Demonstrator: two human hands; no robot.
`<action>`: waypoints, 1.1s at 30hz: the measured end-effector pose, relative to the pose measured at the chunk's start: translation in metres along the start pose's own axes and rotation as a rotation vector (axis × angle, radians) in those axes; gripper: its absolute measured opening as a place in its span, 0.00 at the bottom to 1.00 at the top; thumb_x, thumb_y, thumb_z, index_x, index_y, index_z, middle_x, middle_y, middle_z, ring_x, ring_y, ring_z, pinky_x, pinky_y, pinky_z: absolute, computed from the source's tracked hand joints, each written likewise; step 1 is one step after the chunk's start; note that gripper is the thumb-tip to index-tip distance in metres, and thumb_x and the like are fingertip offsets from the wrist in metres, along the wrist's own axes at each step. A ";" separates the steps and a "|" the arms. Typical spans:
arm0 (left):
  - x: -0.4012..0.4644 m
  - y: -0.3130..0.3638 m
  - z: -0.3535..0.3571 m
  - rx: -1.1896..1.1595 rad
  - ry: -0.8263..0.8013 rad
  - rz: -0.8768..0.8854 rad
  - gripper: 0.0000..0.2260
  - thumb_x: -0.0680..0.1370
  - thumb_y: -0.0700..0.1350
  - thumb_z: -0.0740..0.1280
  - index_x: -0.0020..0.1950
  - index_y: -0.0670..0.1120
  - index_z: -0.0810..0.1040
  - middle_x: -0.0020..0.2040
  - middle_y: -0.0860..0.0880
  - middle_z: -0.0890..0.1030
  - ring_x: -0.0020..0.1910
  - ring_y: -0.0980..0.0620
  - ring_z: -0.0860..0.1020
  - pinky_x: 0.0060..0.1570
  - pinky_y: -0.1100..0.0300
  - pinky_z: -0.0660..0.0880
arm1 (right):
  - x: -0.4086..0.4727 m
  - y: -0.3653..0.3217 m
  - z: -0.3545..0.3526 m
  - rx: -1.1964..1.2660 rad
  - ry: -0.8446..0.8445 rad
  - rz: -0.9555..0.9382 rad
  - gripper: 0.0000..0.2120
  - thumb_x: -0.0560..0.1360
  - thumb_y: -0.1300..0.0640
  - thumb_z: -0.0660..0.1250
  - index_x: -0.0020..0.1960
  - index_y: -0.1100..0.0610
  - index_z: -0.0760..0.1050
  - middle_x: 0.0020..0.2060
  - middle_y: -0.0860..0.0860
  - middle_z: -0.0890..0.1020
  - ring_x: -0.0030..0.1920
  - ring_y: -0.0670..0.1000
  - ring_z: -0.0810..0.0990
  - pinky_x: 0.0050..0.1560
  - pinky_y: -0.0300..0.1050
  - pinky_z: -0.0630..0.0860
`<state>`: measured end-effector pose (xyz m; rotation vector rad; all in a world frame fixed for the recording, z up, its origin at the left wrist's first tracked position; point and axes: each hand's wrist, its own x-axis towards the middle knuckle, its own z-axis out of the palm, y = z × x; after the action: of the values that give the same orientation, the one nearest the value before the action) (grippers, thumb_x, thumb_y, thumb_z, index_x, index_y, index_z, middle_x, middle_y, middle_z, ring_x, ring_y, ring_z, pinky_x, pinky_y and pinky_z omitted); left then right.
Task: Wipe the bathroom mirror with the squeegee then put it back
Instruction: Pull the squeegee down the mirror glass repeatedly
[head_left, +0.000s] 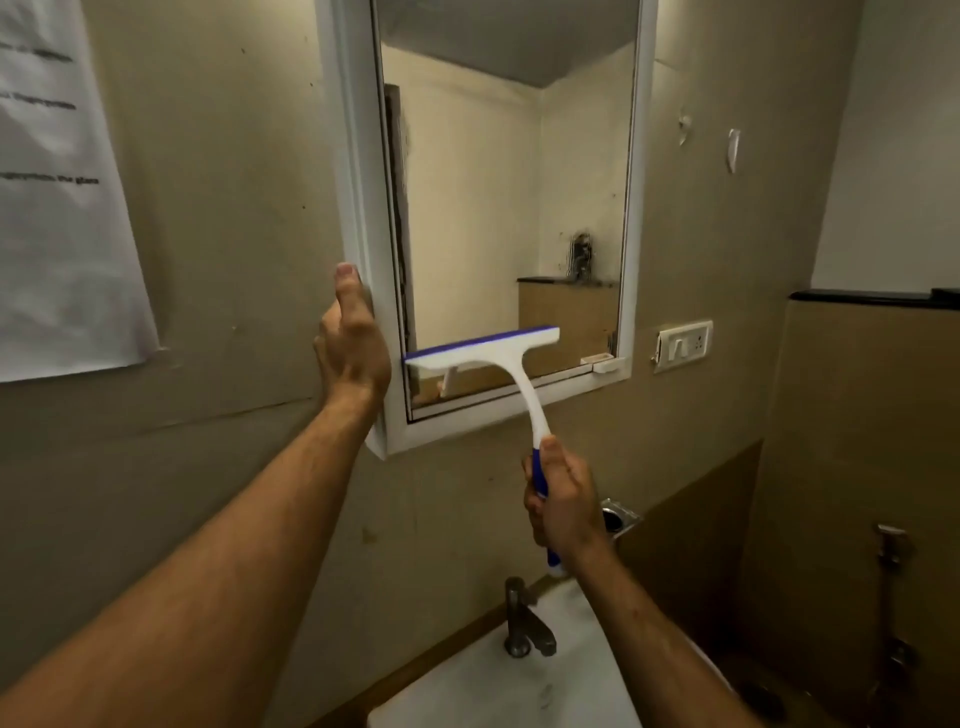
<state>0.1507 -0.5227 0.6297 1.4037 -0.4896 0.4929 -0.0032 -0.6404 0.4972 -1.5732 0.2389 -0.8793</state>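
Right hand (563, 499) is clenched around the blue grip of the squeegee (498, 364), low on the handle. Left hand (353, 338) grasps nothing: it is flat and loose, braced against the left edge of the mirror (509, 197) frame.

Location: the squeegee blade sits across the bottom-left part of the glass, just above the frame's bottom edge, its left end near the bottom-left corner. It looks pressed to the glass, but I can't confirm contact from this angle.

Handling, my read:
- Squeegee: light plastic and a stiff T-shape, with what is probably a soft blue rubber strip along the top edge of the blade. One hand is enough.
- Hold it by the blue grip, as now. The bare white neck gives less leverage and looks slicker.
- The strip needs even pressure along its length or it will skip and streak. Keep the head square to the glass.
- Mirror: fragile, hard and smooth. The white frame stands out from the wall like a cabinet door, so it may swing, and bracing the left edge makes sense.

Count:
- 1 squeegee
- 1 mirror
- 2 hands
- 1 tap (522, 621) on 1 sink (519, 691), below the mirror
- 1 switch plate (683, 343) right of the frame
- 1 paper notice (57, 182) on the wall, left

Where the squeegee gets put back isn't visible here.
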 end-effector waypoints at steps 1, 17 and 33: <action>0.001 0.002 -0.001 -0.035 -0.029 -0.016 0.30 0.79 0.67 0.44 0.57 0.51 0.79 0.48 0.52 0.79 0.45 0.55 0.75 0.51 0.59 0.67 | 0.006 -0.011 -0.001 -0.006 -0.001 -0.025 0.19 0.80 0.44 0.53 0.42 0.58 0.70 0.24 0.48 0.69 0.21 0.44 0.65 0.20 0.37 0.64; 0.087 0.140 0.019 0.097 0.097 0.190 0.22 0.79 0.65 0.51 0.54 0.47 0.68 0.40 0.53 0.70 0.34 0.60 0.66 0.30 0.64 0.60 | 0.053 -0.063 -0.010 0.143 0.111 -0.089 0.20 0.80 0.44 0.54 0.44 0.60 0.71 0.28 0.53 0.67 0.23 0.46 0.64 0.21 0.38 0.62; 0.091 0.144 0.028 0.253 0.234 0.277 0.28 0.80 0.65 0.46 0.56 0.44 0.72 0.35 0.57 0.66 0.32 0.63 0.64 0.29 0.66 0.58 | 0.100 -0.088 -0.028 0.032 0.101 -0.227 0.22 0.79 0.43 0.54 0.38 0.60 0.70 0.28 0.57 0.67 0.29 0.55 0.66 0.31 0.48 0.64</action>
<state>0.1374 -0.5322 0.8016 1.5020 -0.4437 0.9592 0.0185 -0.7034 0.6162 -1.5476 0.1186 -1.1358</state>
